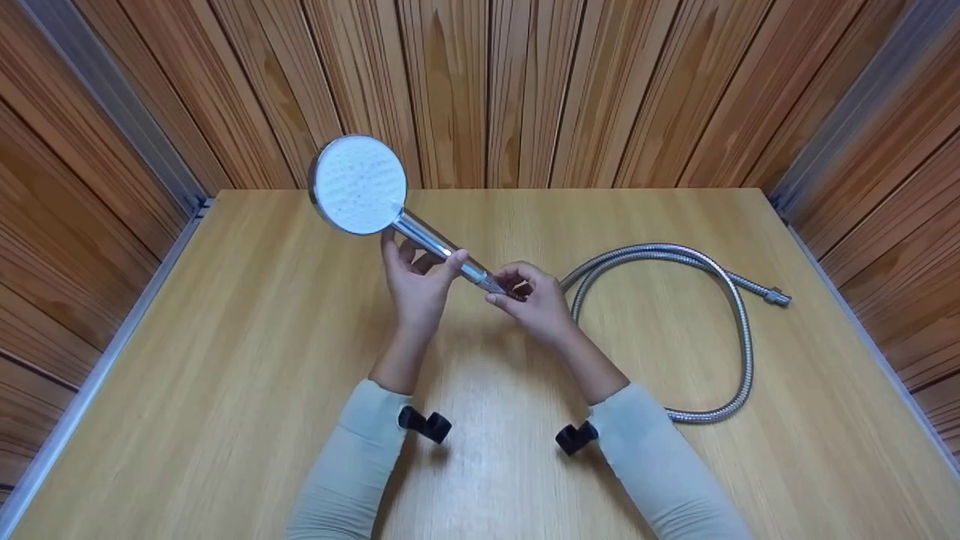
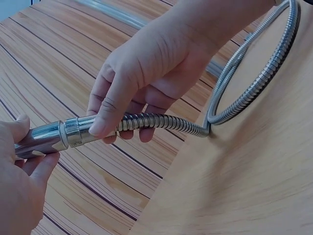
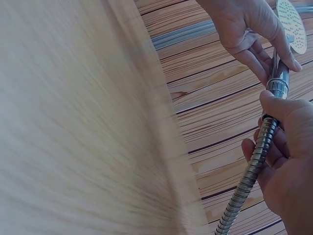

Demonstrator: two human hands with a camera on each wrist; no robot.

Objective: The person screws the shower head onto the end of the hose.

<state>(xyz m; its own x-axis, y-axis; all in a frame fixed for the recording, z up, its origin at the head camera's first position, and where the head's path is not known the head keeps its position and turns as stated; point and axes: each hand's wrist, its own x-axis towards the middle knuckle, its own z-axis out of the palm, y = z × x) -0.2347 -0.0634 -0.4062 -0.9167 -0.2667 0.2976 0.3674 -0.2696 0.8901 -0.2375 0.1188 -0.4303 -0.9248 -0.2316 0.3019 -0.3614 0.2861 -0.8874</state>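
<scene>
A chrome shower head (image 1: 360,184) with a round white face is raised above the table, its handle (image 1: 431,238) slanting down to the right. My left hand (image 1: 418,289) grips that handle between thumb and fingers. At the handle's lower end, my right hand (image 1: 538,304) pinches the metal end nut (image 2: 80,131) of a flexible shower hose (image 2: 164,121). Nut and handle end meet in line, with a narrow pale ring visible between them in the left wrist view. Several right fingers curl under the hose just behind the nut (image 3: 278,88).
The rest of the hose (image 1: 742,337) lies looped on the right of the wooden table (image 1: 225,360), its free end fitting (image 1: 778,298) pointing right. Wood-plank walls (image 1: 450,90) enclose the back and sides. Black wrist mounts (image 1: 426,424) sit on both sleeves.
</scene>
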